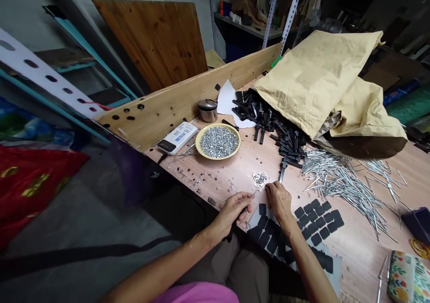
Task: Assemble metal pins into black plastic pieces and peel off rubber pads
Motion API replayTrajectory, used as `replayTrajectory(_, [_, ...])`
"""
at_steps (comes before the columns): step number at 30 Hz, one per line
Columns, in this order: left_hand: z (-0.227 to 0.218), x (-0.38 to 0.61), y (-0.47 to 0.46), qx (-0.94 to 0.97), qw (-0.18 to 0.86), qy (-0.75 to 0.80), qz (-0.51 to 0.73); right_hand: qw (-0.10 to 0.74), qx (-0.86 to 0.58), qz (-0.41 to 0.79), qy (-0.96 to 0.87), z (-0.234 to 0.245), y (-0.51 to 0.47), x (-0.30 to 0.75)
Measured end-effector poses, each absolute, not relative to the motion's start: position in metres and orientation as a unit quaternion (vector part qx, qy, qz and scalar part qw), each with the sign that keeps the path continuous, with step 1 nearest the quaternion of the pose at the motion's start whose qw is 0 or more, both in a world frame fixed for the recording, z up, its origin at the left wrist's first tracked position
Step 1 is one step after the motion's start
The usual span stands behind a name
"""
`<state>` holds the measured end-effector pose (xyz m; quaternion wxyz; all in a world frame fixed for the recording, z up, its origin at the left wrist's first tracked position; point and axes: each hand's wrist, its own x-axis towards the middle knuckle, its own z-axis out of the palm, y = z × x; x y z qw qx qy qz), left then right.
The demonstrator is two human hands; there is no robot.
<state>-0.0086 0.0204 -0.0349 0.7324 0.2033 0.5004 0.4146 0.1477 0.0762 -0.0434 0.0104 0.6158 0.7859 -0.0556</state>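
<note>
My left hand (236, 208) is closed around a thin metal rod (253, 194), whose tip points up toward a small pile of metal nuts (260, 180). Something dark shows beneath the fingers, too small to name. Beside the pile, at its lower right, my right hand (279, 200) rests with fingertips pinched together; what they hold, if anything, is hidden. A black clamp-like piece with a metal shaft (282, 169) lies just beyond the right fingers. Below both hands, black rounded pads (272, 227) lie on a grey sheet, partly covered by my right forearm.
A yellow bowl (198, 147) full of small nuts stands near a white electronic device (178, 137) and a lidded metal pot (207, 110). Rightward lie heaped black parts (289, 139), many metal rods (339, 182) and a big paper sack (316, 79). A wooden board (188, 97) edges the table.
</note>
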Motion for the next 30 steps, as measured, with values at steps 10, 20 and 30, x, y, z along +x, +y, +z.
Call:
replayTrajectory(10, [-0.034, -0.01, 0.033, 0.17, 0.765, 0.492, 0.379, 0.026, 0.602, -0.027, 0.798, -0.051, 0.092, 0.139])
replayTrajectory(20, [-0.025, 0.0, 0.029, 0.206, 0.815, 0.422, 0.339, -0.36, 0.62, -0.408, 0.565, -0.025, 0.051, 0.153])
replayTrajectory(30, [-0.011, 0.012, 0.014, 0.308, 0.799, 0.415, 0.306, -0.436, 0.58, -0.352, 0.591, -0.021, 0.017, 0.169])
